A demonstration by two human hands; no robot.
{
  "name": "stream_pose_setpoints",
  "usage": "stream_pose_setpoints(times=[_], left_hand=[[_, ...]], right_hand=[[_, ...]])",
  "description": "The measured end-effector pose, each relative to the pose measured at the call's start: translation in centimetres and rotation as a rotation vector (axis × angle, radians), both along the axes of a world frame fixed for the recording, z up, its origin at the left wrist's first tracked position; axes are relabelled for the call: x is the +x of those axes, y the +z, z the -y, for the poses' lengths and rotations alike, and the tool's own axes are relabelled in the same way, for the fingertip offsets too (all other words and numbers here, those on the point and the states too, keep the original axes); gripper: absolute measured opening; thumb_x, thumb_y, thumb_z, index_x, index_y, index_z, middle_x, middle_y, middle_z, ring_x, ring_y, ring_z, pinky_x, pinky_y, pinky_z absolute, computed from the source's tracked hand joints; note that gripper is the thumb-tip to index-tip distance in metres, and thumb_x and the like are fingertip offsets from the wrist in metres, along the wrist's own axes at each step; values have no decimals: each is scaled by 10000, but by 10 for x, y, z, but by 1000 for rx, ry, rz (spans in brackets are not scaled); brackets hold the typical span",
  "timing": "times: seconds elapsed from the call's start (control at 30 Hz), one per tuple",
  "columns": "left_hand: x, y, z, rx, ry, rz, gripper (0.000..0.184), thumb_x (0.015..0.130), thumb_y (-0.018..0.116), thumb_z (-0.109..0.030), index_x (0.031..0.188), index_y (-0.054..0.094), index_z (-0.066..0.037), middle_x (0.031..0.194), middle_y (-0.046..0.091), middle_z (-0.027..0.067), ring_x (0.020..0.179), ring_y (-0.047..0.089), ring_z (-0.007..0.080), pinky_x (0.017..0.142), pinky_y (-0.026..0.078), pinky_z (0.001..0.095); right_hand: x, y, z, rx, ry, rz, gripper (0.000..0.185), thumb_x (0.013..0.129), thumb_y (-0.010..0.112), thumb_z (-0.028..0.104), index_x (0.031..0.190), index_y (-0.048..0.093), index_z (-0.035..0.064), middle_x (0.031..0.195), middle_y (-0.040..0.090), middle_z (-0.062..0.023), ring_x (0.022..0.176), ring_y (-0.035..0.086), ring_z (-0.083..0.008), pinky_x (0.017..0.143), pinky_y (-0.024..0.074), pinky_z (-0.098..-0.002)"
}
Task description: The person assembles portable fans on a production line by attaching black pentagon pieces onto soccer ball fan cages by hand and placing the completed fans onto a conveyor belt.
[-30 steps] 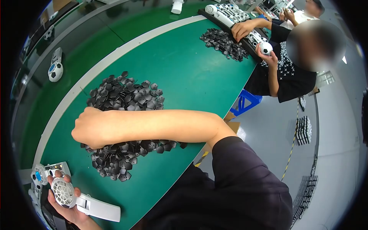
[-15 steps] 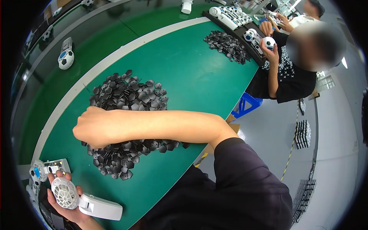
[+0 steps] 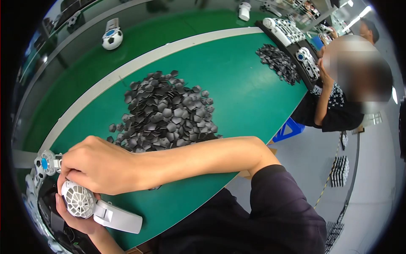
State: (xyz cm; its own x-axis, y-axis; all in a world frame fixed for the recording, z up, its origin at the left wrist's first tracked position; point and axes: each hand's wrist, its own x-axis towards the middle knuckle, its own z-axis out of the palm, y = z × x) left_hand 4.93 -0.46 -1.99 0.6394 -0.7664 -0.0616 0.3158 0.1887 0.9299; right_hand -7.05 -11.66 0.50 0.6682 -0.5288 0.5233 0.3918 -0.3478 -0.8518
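Note:
A white handheld fan point(image 3: 79, 201), with a round latticed head and a blocky handle, rests in my left hand point(image 3: 80, 224) at the lower left. The left fingers wrap the head from below and behind. My right hand point(image 3: 101, 165) is bent over the top edge of that head, fingers curled down against it; whatever the fingertips pinch is hidden. Under and beyond my right forearm lies a big heap of black pentagonal pieces point(image 3: 169, 114) on the green table point(image 3: 228, 93). Another white fan with a blue centre point(image 3: 50, 163) is just past my right knuckles, partly covered.
A football-patterned fan point(image 3: 112, 38) lies on the green surface beyond the pale strip point(image 3: 139, 60). At the right, a co-worker point(image 3: 330, 97) sits by a dark tray point(image 3: 292, 46) of white fans and a smaller black heap point(image 3: 277, 63). A blue stool point(image 3: 289, 130) stands below.
My right hand has moved from over the black heap down and left to the fan's head. The left hand still holds the fan. The view has shifted, and the co-worker's hands have moved.

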Motion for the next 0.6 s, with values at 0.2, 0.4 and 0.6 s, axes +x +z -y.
stream_pose_setpoints(times=[0.2, 0.4, 0.6], left_hand=[[22, -13, -10, -201, -88, 5, 469, 869, 273, -337, 1091, 455, 34, 1125, 456, 148, 1097, 433, 245, 951, 320, 371], [25, -14, -14, -113, -54, 217, 506, 848, 296, -373, 1086, 446, 48, 1119, 459, 142, 1055, 459, 249, 904, 359, 365], [24, -13, -11, -105, 6, 581, 529, 834, 296, -374, 1065, 485, 63, 1136, 474, 180, 1065, 462, 271, 944, 332, 377]], right_hand=[[0, -10, -12, -238, -117, -46, 173, 739, 596, 93, 870, 632, -14, 762, 632, -125, 700, 606, -298, 617, 489, -372], [4, -23, -21, -341, -84, 48, 458, 693, 652, 126, 1090, 530, -68, 966, 583, -158, 866, 562, -305, 729, 469, -373], [6, -24, -21, -391, -104, 102, 475, 626, 698, 134, 1023, 517, -56, 956, 544, -140, 881, 531, -299, 753, 451, -373]])
